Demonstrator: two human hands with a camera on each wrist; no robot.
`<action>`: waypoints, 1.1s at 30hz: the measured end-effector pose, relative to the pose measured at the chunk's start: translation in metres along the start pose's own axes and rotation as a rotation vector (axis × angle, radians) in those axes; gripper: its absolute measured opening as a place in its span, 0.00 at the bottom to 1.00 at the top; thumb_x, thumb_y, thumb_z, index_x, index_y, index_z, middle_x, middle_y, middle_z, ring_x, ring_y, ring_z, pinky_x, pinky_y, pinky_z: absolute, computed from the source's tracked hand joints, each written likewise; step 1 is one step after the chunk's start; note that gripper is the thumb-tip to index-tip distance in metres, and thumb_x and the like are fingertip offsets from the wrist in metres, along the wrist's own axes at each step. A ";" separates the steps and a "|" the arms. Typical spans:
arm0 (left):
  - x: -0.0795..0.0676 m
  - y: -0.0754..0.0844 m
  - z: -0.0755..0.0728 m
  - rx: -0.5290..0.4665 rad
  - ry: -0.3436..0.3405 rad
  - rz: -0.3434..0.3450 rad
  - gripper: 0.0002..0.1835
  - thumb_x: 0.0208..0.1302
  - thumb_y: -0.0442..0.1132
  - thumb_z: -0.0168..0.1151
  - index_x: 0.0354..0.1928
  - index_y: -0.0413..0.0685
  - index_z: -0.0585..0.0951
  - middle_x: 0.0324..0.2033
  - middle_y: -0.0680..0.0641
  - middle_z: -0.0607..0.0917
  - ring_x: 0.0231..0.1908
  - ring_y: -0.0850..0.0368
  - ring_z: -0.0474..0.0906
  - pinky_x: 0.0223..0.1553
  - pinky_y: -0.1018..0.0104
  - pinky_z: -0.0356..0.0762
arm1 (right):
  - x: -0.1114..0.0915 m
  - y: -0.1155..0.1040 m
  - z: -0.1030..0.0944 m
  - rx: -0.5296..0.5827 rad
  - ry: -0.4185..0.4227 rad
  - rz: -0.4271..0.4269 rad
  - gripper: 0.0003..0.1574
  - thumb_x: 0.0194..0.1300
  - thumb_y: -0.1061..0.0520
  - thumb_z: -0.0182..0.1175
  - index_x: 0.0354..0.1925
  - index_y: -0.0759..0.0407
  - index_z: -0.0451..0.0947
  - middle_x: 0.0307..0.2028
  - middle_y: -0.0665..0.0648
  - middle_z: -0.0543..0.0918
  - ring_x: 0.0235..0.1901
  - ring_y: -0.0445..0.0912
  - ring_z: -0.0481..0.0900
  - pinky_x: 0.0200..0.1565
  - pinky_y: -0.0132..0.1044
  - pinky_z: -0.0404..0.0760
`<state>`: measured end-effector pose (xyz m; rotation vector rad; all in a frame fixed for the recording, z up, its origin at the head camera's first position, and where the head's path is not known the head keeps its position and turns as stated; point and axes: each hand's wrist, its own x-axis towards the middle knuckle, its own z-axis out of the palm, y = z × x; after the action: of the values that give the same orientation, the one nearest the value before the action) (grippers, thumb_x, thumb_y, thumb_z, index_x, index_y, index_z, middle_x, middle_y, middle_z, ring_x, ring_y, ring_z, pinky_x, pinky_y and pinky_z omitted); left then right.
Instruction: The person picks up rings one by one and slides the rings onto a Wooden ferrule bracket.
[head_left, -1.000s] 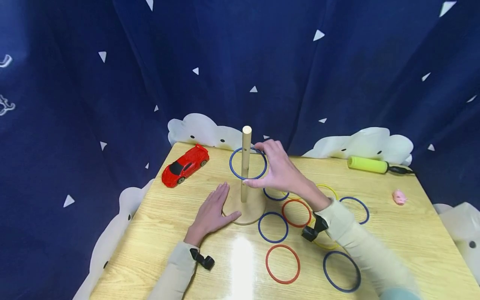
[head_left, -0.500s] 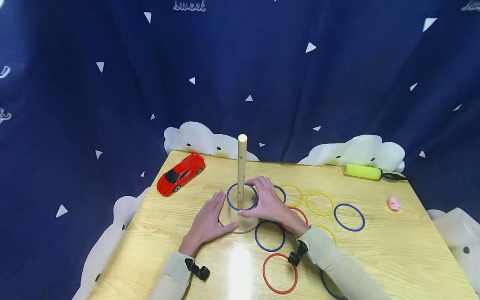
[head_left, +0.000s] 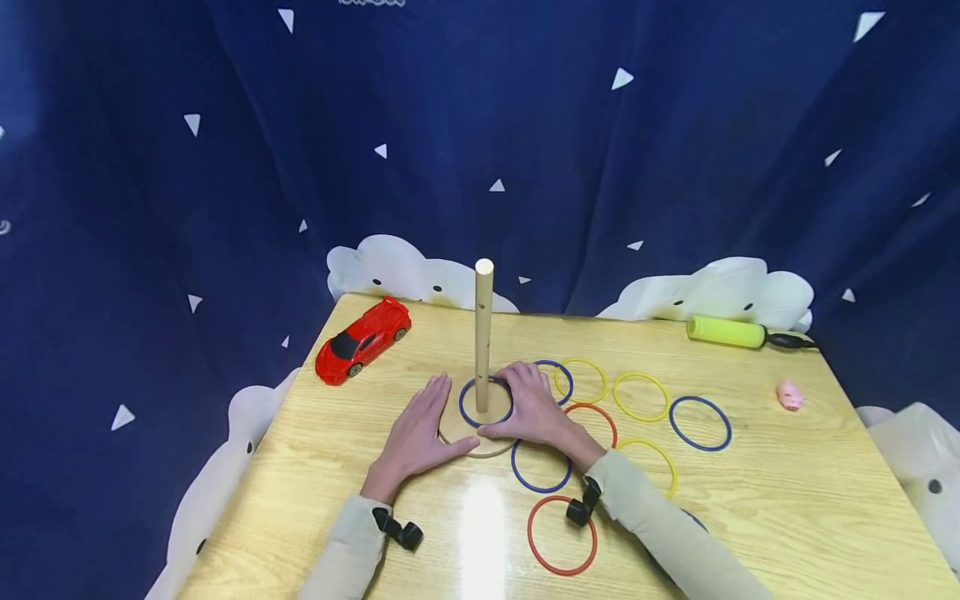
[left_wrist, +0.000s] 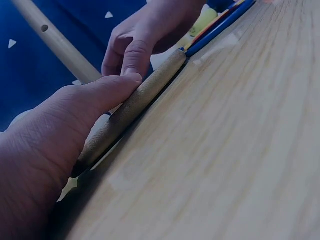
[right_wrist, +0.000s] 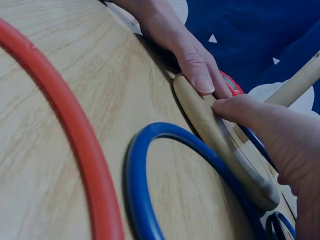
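Observation:
A wooden post [head_left: 483, 333] stands upright on a round wooden base [head_left: 491, 451]. Around the foot of the post is a blue ring [head_left: 461, 402], low over the base. My right hand [head_left: 534, 412] holds that ring at its right side, thumb toward me and fingers on the far side. My left hand [head_left: 418, 435] lies at the left of the base with straight fingers, its thumb along the near rim. In the left wrist view, the left thumb [left_wrist: 107, 92] touches the base's edge. The right thumb [right_wrist: 240, 107] reaches over the base in the right wrist view.
Several red, blue and yellow rings lie right of the base, among them a blue ring [head_left: 514, 462] beside it and a red ring [head_left: 564, 573] nearer me. A red toy car [head_left: 363, 340], a lime-green cylinder [head_left: 726, 332] with a black end and a small pink toy [head_left: 790, 396] stand farther out.
My right hand has lowered the blue ring along the post from about mid-height to the base. The left hand stays at the base's left side. The head view shifted slightly.

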<state>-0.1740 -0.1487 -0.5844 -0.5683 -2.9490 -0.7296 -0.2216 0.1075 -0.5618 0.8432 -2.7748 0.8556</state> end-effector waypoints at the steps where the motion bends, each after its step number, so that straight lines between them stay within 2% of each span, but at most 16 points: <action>1: 0.000 0.000 0.000 -0.002 0.002 0.001 0.66 0.57 0.84 0.55 0.84 0.45 0.51 0.83 0.47 0.52 0.82 0.51 0.45 0.81 0.50 0.49 | 0.001 0.000 0.001 -0.004 0.003 -0.001 0.62 0.38 0.24 0.80 0.62 0.58 0.77 0.56 0.55 0.76 0.59 0.53 0.69 0.59 0.52 0.67; 8: 0.001 0.001 -0.003 -0.014 -0.001 -0.008 0.66 0.56 0.83 0.57 0.84 0.46 0.51 0.83 0.48 0.52 0.82 0.52 0.44 0.81 0.51 0.49 | 0.006 0.000 0.002 -0.046 0.015 0.011 0.64 0.38 0.22 0.78 0.64 0.57 0.77 0.58 0.56 0.76 0.62 0.53 0.69 0.56 0.50 0.68; 14: 0.002 0.002 -0.003 -0.018 -0.005 -0.015 0.66 0.56 0.83 0.58 0.84 0.46 0.50 0.83 0.49 0.51 0.82 0.54 0.43 0.81 0.53 0.47 | 0.004 -0.001 -0.002 0.002 0.008 0.006 0.67 0.42 0.22 0.77 0.70 0.59 0.73 0.68 0.59 0.73 0.70 0.56 0.66 0.66 0.58 0.66; 19: 0.001 0.001 -0.003 -0.023 -0.010 -0.017 0.67 0.56 0.83 0.58 0.84 0.46 0.50 0.83 0.49 0.51 0.82 0.54 0.43 0.81 0.53 0.47 | -0.005 0.002 -0.012 0.065 0.033 0.016 0.67 0.46 0.24 0.76 0.73 0.60 0.71 0.70 0.59 0.72 0.72 0.56 0.66 0.72 0.62 0.62; 26: 0.002 0.001 -0.002 -0.018 0.011 -0.007 0.67 0.55 0.83 0.58 0.84 0.44 0.51 0.83 0.47 0.53 0.82 0.51 0.45 0.81 0.51 0.48 | -0.021 0.012 -0.027 0.096 0.064 0.042 0.64 0.52 0.30 0.77 0.76 0.61 0.67 0.73 0.63 0.71 0.74 0.59 0.65 0.73 0.64 0.60; 33: 0.001 0.002 -0.004 -0.024 -0.001 -0.017 0.67 0.55 0.82 0.60 0.84 0.45 0.51 0.83 0.47 0.52 0.82 0.51 0.45 0.81 0.51 0.48 | -0.044 0.019 -0.041 0.105 0.067 0.087 0.66 0.54 0.30 0.76 0.79 0.59 0.62 0.76 0.63 0.67 0.77 0.59 0.61 0.74 0.65 0.59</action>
<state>-0.1743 -0.1486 -0.5801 -0.5459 -2.9537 -0.7673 -0.1976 0.1640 -0.5488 0.7000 -2.7468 1.0317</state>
